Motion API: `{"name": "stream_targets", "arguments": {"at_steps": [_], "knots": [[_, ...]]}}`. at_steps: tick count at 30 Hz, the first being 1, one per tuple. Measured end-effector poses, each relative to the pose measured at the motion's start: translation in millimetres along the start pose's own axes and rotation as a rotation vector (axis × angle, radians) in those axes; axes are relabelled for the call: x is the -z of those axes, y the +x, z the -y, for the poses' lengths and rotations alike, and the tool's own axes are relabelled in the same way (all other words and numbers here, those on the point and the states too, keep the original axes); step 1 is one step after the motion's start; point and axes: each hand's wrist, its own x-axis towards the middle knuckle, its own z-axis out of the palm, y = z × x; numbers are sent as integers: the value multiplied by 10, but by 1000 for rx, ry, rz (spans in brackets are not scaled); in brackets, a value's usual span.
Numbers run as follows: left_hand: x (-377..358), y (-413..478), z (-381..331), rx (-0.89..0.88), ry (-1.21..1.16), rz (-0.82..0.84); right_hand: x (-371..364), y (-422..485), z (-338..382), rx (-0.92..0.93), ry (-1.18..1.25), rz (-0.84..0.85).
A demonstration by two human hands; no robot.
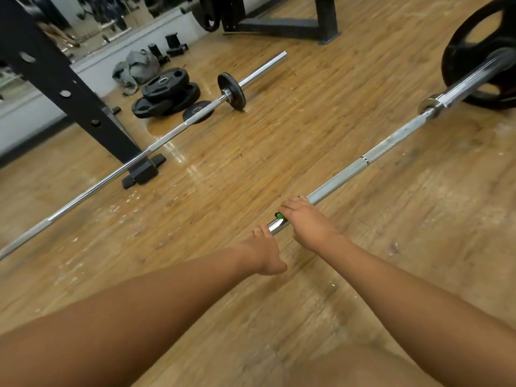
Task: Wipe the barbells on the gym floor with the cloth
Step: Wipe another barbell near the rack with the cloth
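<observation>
glossy metal barbell (349,174), seemingly worn wood floor (279,129)

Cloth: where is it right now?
Head view, low centre: the green cloth is pressed under the right hand on the near barbell, only a sliver showing, just beyond the left hand, which grips that barbell.

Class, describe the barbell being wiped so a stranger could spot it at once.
Find the big black plate at the top right. The barbell through it slants down to the left hand. Unlike the other barbell, it has a green cloth under the right hand.
</observation>
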Motion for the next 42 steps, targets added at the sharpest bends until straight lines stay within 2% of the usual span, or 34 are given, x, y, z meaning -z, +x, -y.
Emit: {"name": "stream_targets", "arguments": {"at_steps": [6,12,18,20,22,27,33,36,40,42], "knots": [[-240,-205,330,-131,31,-19,-3,58,-68,21,7,29],[-460,-202,506,-157,-26,-185,11,94,-85,72,-17,64],[-665,183,102,-11,-118,-462,62,14,-252,157,-146,95],[-688,303,34,-40,-43,-635,75,15,-386,148,-165,60],[-667,444,22,-74,1,-733,108,34,-488,141,-172,52],[-581,625,-26,-65,-106,-772,132,61,-482,199,-222,29],[-672,671,-12,-61,-24,-805,299,122,-691,332,-280,112],[-675,691,-30,-44,-34,-806,240,130,-740,277,-237,87],[-685,679,-29,-36,-14,-824,81,51,-531,109,-187,-50],[-687,664,-44,-29,-16,-822,37,18,-437,83,-186,-69]]}}
